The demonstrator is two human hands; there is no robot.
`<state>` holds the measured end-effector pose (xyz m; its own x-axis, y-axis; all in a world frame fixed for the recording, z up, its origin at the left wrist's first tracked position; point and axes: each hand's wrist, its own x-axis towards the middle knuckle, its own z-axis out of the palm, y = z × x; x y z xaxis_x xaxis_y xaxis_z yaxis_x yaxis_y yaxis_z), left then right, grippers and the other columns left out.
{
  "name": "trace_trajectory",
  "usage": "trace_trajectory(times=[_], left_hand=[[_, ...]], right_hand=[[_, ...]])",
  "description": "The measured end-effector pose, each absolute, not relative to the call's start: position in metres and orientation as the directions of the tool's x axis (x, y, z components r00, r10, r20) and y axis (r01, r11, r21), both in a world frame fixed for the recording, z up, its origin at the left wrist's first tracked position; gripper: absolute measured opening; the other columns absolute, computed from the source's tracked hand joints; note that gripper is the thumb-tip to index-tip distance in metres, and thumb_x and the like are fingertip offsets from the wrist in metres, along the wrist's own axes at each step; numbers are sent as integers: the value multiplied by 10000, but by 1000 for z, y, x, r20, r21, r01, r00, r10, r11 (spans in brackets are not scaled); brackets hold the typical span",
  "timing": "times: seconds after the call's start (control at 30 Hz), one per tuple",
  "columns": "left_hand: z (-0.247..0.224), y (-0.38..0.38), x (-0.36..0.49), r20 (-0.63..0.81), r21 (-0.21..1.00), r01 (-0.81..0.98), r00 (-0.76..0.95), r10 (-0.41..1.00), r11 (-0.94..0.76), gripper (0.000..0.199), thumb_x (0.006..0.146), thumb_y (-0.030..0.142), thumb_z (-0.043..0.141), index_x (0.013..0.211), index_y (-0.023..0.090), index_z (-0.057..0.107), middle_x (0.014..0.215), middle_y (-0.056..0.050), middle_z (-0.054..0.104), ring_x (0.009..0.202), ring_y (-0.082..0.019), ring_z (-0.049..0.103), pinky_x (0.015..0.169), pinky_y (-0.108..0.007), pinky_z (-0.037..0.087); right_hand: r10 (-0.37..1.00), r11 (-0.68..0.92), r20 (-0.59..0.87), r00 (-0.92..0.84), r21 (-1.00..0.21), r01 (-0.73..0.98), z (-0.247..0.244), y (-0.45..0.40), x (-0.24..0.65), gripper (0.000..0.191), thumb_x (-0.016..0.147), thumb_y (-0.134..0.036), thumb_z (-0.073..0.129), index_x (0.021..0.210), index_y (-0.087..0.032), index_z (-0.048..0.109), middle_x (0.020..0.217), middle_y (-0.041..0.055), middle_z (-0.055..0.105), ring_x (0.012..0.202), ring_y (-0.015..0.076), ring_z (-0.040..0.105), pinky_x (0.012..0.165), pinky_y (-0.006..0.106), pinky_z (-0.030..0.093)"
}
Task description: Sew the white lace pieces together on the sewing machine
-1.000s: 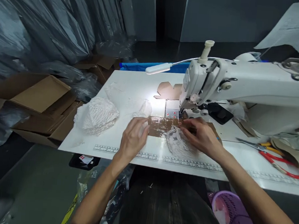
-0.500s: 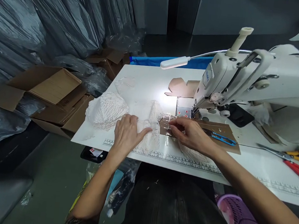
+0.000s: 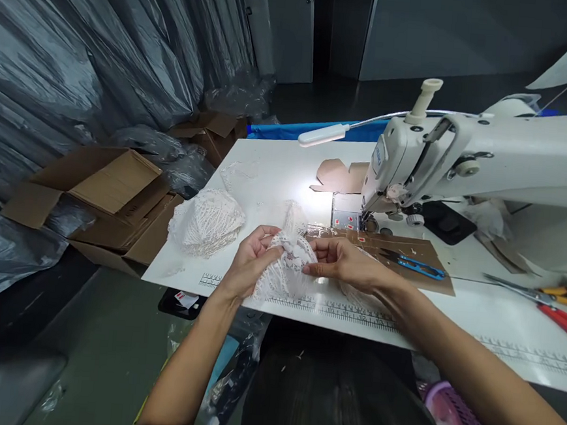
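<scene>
A piece of white lace [image 3: 289,268] is held bunched between both hands above the front of the white table [image 3: 268,152]. My left hand [image 3: 253,262] pinches its left side. On the right side, my right hand [image 3: 341,263] grips the lace with thumb and fingers. A pile of white lace pieces [image 3: 207,223] lies left of my hands. Partly behind my right hand is a brown cardboard strip [image 3: 420,249] with blue thread snips [image 3: 419,267] on it. Another bit of lace [image 3: 355,293] shows under my right wrist.
The sewing machine [image 3: 415,161] stands at the right, with a lit lamp [image 3: 323,136] beside its head. Beige cut pieces [image 3: 338,176] lie behind the needle plate. Red-handled scissors [image 3: 557,317] and a black phone-like object [image 3: 447,222] are at the right. Open cardboard boxes [image 3: 114,179] stand left.
My left hand has gone from lying spread on the lace to pinching it. My right hand has moved left from the cardboard strip onto the lace, which is now lifted and bunched.
</scene>
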<state>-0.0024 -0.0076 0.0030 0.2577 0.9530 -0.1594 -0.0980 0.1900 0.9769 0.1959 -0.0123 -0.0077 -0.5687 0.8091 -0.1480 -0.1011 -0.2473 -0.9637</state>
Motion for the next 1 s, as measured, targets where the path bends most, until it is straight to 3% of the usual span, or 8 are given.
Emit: trace_trajectory(times=[0.17,0.33,0.57,0.8,1.0], left_hand=[[2,3,-2,-230,959,-86,318,920,270,445,731,291,740,1122,169,567,778,-14,679,641,-134,632,609,-229,500],[2,8,0,-217,974,143,371,903,175,530,696,310,820,1155,168,598,774,-2,665,638,-122,610,628,-229,490],[-1,15,-3,-202,978,149,504,840,145,612,732,287,805,1273,202,532,981,-47,692,799,-155,649,732,-267,514],[-2,15,-4,-207,972,206,502,840,116,608,750,324,789,1286,189,534,902,-39,691,742,-153,639,684,-258,495],[-3,23,1,-201,946,320,461,864,49,535,768,369,761,1238,186,584,902,-35,683,756,-150,621,697,-259,478]], right_hand=[[857,-285,-179,-483,-946,-156,-17,-12,205,314,716,-298,798,960,-141,679,769,-11,650,670,85,585,665,229,497],[859,-268,-181,-478,-956,-120,-18,-13,208,218,772,-303,743,889,-140,660,762,0,629,671,92,582,670,240,520],[898,-295,-252,-360,-953,-69,-21,-12,206,60,855,-206,628,821,-160,611,638,-27,586,573,99,585,638,268,562],[906,-293,-256,-339,-954,-65,-16,-14,203,130,893,-151,555,764,-164,557,523,-69,515,530,91,574,632,260,565],[932,-182,-178,-315,-983,17,-17,-14,216,138,909,-199,525,776,-174,548,652,-10,618,601,115,614,659,281,544]])
